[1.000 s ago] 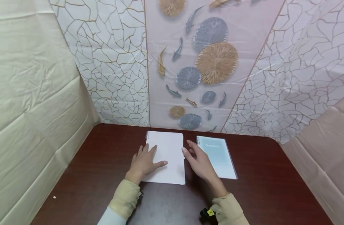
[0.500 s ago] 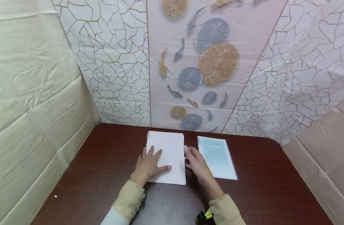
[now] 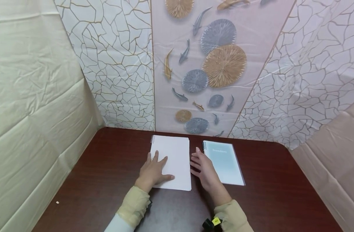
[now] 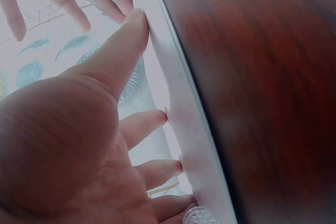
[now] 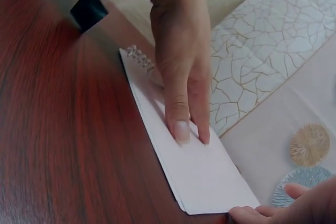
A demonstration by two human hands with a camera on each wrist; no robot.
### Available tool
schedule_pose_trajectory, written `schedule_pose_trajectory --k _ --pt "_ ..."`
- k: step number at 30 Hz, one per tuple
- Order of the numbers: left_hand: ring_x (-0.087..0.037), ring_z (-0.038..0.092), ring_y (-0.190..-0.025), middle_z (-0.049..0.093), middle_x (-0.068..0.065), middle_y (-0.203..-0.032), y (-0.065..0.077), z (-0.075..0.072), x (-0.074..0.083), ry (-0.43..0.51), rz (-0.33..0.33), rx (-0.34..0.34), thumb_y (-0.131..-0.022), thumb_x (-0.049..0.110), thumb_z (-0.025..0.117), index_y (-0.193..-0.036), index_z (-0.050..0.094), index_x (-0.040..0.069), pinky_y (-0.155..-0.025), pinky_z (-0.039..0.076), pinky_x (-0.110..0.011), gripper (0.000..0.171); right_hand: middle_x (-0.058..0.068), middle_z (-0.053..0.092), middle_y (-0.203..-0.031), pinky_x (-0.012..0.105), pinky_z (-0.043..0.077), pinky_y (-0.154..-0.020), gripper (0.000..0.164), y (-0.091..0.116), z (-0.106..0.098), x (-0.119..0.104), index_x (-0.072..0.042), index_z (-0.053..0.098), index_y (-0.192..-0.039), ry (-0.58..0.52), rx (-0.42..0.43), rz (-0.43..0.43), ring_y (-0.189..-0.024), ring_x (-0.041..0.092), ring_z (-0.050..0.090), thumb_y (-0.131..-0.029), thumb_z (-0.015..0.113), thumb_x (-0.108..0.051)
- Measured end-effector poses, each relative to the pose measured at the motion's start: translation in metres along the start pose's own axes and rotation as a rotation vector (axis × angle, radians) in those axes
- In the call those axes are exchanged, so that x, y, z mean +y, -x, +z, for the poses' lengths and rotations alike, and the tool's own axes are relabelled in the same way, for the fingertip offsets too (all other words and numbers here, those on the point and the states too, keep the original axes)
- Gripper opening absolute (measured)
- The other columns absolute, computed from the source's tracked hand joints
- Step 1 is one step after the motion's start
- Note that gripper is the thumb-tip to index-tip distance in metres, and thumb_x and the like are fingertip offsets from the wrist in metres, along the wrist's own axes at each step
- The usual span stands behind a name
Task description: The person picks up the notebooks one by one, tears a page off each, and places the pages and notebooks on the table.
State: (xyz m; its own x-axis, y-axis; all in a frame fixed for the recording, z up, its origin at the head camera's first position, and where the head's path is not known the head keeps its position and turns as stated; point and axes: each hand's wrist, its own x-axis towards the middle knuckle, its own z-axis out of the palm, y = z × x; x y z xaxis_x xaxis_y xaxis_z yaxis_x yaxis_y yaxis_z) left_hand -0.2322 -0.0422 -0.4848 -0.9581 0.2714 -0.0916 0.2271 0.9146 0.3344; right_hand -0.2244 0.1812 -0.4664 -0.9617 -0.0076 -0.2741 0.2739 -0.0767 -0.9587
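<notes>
A white spiral notebook lies on the dark red-brown table, its coil along the left side. My left hand rests on the white page with fingers spread and thumb pointing right. In the left wrist view the fingertips of that hand touch the page near the coil. My right hand is at the notebook's right edge, its fingers loosely extended and its upper digit raised. In the right wrist view, fingertips of the right hand meet the notebook's edge.
A light-blue notebook with a spiral on its left and pale lettering lies just right of my right hand. A small white scrap is on the table at left. A patterned wall covering stands behind the table's far edge.
My right hand came to the notebook's right edge, then spread its fingers along it. My left hand shifted slightly right and towards me on the page.
</notes>
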Motion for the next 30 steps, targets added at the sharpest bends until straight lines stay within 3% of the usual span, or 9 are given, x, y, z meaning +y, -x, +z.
schedule_pose_trajectory --k 4,9,19,25,30 --pt "-0.054 0.014 -0.147 0.023 -0.026 -0.165 -0.001 0.001 0.0 0.0 0.007 0.01 -0.08 0.066 0.074 -0.154 0.047 0.019 -0.109 0.04 -0.066 0.092 0.026 0.04 -0.154 0.061 0.037 -0.115 0.088 -0.001 -0.004 0.002 0.004 0.037 -0.148 -0.09 0.003 0.0 -0.139 0.041 0.042 -0.098 0.049 -0.067" --pt "-0.054 0.014 -0.147 0.023 -0.026 -0.165 -0.001 0.002 0.0 -0.002 0.005 0.017 -0.079 0.066 0.075 -0.154 0.047 0.02 -0.108 0.04 -0.067 0.092 0.025 0.045 -0.151 0.058 0.037 -0.115 0.089 -0.004 -0.006 0.006 0.004 0.041 -0.145 -0.168 0.032 0.022 -0.137 0.039 0.045 -0.096 0.051 -0.07" --pt "-0.054 0.013 -0.147 0.021 -0.025 -0.165 -0.001 0.001 -0.001 0.0 0.007 0.01 -0.08 0.067 0.074 -0.155 0.045 0.021 -0.108 0.04 -0.068 0.092 0.028 0.043 -0.151 0.057 0.037 -0.114 0.081 -0.006 -0.008 0.007 0.006 0.04 -0.144 -0.305 0.016 0.009 -0.136 0.038 0.045 -0.101 0.047 -0.062" --pt "-0.055 0.012 -0.147 0.02 -0.026 -0.166 0.0 0.001 0.0 0.009 0.004 0.0 -0.081 0.064 0.075 -0.155 0.044 0.019 -0.109 0.038 -0.068 0.091 0.031 0.04 -0.152 0.058 0.037 -0.115 0.06 -0.008 -0.005 0.014 0.003 0.022 -0.156 -0.194 -0.009 0.008 -0.137 0.041 0.042 -0.109 0.045 -0.027" --pt "-0.055 0.011 -0.147 0.02 -0.026 -0.166 0.0 0.001 0.0 0.018 0.004 -0.002 -0.081 0.063 0.075 -0.155 0.044 0.019 -0.11 0.038 -0.068 0.092 0.03 0.05 -0.141 0.053 0.047 -0.106 0.048 -0.01 -0.002 0.02 0.01 0.039 -0.147 0.019 -0.011 -0.042 -0.125 0.039 0.054 -0.107 0.05 -0.014"
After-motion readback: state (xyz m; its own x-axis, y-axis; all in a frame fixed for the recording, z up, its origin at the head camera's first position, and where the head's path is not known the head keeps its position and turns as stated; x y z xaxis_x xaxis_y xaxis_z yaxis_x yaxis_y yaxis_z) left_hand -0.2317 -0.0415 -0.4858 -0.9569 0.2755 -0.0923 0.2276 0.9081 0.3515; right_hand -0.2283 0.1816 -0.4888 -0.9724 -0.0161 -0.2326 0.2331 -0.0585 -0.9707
